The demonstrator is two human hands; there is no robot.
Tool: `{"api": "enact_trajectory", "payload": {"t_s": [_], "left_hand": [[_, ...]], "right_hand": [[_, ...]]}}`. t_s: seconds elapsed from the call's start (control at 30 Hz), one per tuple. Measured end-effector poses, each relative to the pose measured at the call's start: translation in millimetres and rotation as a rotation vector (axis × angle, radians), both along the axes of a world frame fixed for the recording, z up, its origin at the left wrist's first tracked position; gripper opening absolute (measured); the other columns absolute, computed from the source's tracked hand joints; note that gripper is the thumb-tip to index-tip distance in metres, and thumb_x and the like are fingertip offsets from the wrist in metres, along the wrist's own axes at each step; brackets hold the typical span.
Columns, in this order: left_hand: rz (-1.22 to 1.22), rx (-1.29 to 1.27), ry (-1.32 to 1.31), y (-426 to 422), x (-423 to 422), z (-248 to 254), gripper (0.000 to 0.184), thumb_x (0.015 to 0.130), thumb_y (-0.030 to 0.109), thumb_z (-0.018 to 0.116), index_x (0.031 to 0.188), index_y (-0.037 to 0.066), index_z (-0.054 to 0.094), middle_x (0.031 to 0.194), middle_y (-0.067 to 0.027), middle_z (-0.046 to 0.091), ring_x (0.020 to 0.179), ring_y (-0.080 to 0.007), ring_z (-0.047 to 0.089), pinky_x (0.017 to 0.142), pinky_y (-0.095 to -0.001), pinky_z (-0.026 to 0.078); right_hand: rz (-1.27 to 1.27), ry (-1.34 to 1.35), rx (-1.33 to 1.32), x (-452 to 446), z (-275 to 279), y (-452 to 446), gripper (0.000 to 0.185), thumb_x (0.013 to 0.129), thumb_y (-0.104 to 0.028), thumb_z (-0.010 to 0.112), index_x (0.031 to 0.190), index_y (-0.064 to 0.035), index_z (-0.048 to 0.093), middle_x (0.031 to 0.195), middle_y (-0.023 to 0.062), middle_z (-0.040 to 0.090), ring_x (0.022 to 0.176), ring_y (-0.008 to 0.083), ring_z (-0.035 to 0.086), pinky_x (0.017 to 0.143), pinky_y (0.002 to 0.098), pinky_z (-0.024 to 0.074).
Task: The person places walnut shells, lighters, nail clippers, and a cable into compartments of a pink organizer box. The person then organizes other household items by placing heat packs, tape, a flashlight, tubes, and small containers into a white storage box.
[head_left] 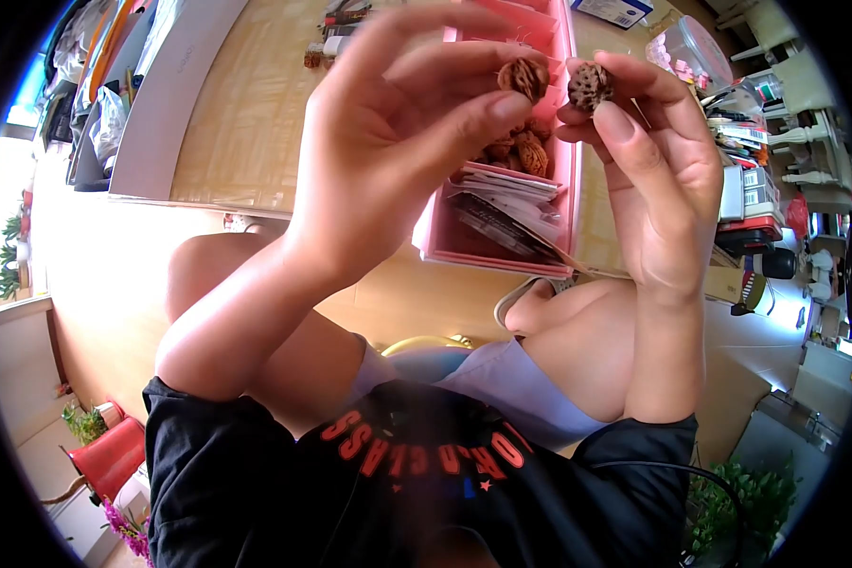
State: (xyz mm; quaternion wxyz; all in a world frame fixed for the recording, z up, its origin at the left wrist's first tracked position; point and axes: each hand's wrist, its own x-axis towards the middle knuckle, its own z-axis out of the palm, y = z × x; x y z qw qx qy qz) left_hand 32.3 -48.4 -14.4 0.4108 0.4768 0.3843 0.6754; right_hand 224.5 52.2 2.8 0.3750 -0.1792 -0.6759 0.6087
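Note:
Raised over a pink divided box (568, 222), my left hand (374, 156) pinches a brown, deeply wrinkled peach pit (523, 81) between thumb and fingers. Close beside it, my right hand (667, 180) grips a second, rounder peach pit (590, 87), dotted with dark holes. A small gap separates the two pits. Behind my left thumb, one compartment holds several similar brown pits (532, 154), partly hidden by the hand. Flat packets and papers (511, 213) fill the nearest compartment.
The wooden table (246, 123) runs beneath the box. Small bottles (336, 43) stand at the back, behind my left hand. A clear tub (696, 52) with pink bits and a blue-and-white carton (615, 9) are at the back right. Stacked boxes (753, 194) lie to the right.

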Motion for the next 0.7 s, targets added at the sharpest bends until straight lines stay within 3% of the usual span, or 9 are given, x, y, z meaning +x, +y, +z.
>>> {"api": "enact_trajectory", "payload": {"t_s": [0.1,0.17,0.23,0.3,0.4,0.6,0.7], "left_hand": [[0.074,0.071,0.006,6.5,5.3,-6.5,0.055,0.097,-0.005,0.066,0.145,-0.003,0.038,0.136,-0.0261,0.062,0.123,-0.0284,0.065,0.104,-0.0399,0.056],[0.260,-0.435,-0.251,23.2,26.5,61.6,0.028,0.096,0.005,0.072,0.118,-0.003,0.057,0.106,-0.0197,0.069,0.092,-0.0224,0.067,0.081,-0.0327,0.055],[0.248,-0.407,-0.265,25.4,26.9,60.5,0.027,0.095,0.003,0.071,0.118,-0.004,0.058,0.106,-0.0198,0.069,0.092,-0.0227,0.067,0.082,-0.0329,0.055],[0.038,0.152,-0.024,15.4,7.7,-9.4,0.054,0.096,-0.009,0.065,0.144,-0.005,0.042,0.136,-0.0264,0.062,0.123,-0.0295,0.065,0.105,-0.0404,0.057],[0.083,0.062,0.022,13.2,6.4,-10.2,0.049,0.095,-0.011,0.065,0.140,-0.008,0.048,0.135,-0.0259,0.062,0.124,-0.0291,0.064,0.104,-0.0398,0.058],[-0.009,0.066,-0.002,13.9,4.8,-7.3,0.040,0.092,-0.015,0.066,0.131,-0.011,0.058,0.131,-0.0221,0.066,0.124,-0.0262,0.064,0.104,-0.0380,0.056],[0.052,0.159,0.129,16.6,0.4,-15.5,0.041,0.090,-0.015,0.069,0.130,-0.011,0.061,0.129,-0.0199,0.067,0.120,-0.0241,0.065,0.106,-0.0372,0.054]], "right_hand": [[0.007,0.025,0.009,-1.2,-0.5,0.8,0.035,0.101,-0.004,0.059,0.135,0.0049,0.055,0.128,0.0179,0.066,0.111,0.0214,0.067,0.102,0.0386,0.0547],[0.007,0.026,-0.001,-0.7,-1.6,-1.2,0.035,0.101,-0.003,0.059,0.135,0.0049,0.056,0.127,0.0177,0.066,0.110,0.0211,0.067,0.101,0.0383,0.0548],[0.007,0.012,-0.011,-0.6,-1.2,-2.6,0.034,0.101,-0.002,0.059,0.134,0.0051,0.056,0.127,0.0177,0.067,0.111,0.0210,0.067,0.101,0.0381,0.0547],[0.012,0.024,-0.019,0.0,-0.6,-4.4,0.034,0.100,-0.002,0.060,0.134,0.0054,0.056,0.126,0.0174,0.067,0.111,0.0209,0.067,0.102,0.0380,0.0543],[0.011,0.058,-0.024,-0.2,0.1,-5.1,0.034,0.100,-0.001,0.061,0.133,0.0057,0.057,0.124,0.0166,0.068,0.111,0.0206,0.067,0.102,0.0373,0.0538],[-0.012,0.053,-0.007,0.3,-5.6,-4.2,0.034,0.099,0.000,0.062,0.132,0.0053,0.057,0.121,0.0147,0.069,0.109,0.0192,0.067,0.101,0.0352,0.0534],[-0.023,0.035,-0.010,0.0,-8.8,-4.4,0.033,0.099,-0.001,0.063,0.131,0.0053,0.058,0.120,0.0138,0.069,0.108,0.0184,0.067,0.099,0.0341,0.0536]]}}
